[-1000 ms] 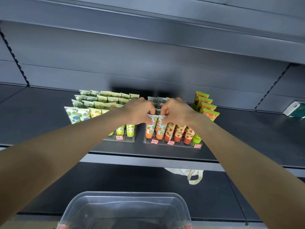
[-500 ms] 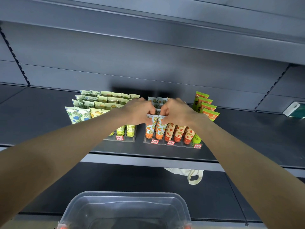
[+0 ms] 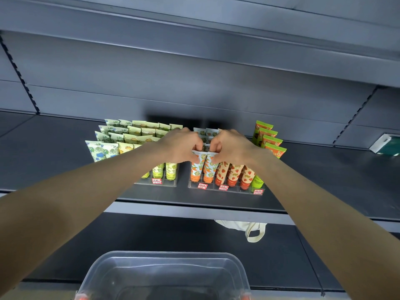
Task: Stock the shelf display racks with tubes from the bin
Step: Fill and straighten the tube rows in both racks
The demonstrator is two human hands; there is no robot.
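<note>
Forearms are stretching from the near corners toward the shelf (image 3: pixel 54 169), and the two hands are meeting over the right rack (image 3: pixel 225 190). The left hand (image 3: pixel 180 146) is curling its fingers and pinching the flat top edge of the left orange tube (image 3: pixel 197 167) between thumb and fingertips. The right hand (image 3: pixel 234 146) is pinching the top of the right orange tube (image 3: pixel 210 168) in the same way, knuckles nearly touching the other hand's. Both tubes are standing cap-down and side by side in the near row, at the left end of this rack. More tubes of the same print are showing farther back, between the hands. Strawberry tubes (image 3: pixel 233 175) are standing to their right in the near row, and green tubes (image 3: pixel 269 137) are filling the rack's right column from near to far.

The left rack (image 3: pixel 164 184) is sitting just beside the right one, holding pale tubes (image 3: pixel 129 135), and the left forearm is covering part of its near row. Red tags (image 3: pixel 202 185) are lining the near edges of both racks.

The bin (image 3: pixel 164 254), clear plastic, is sitting nearest, below the shelf; whether any tubes are lying in it is not showing. A cream bag (image 3: pixel 251 230) is peeking out from under the shelf's near edge. A green and white box (image 3: pixel 385 144) is lying at the far right.
</note>
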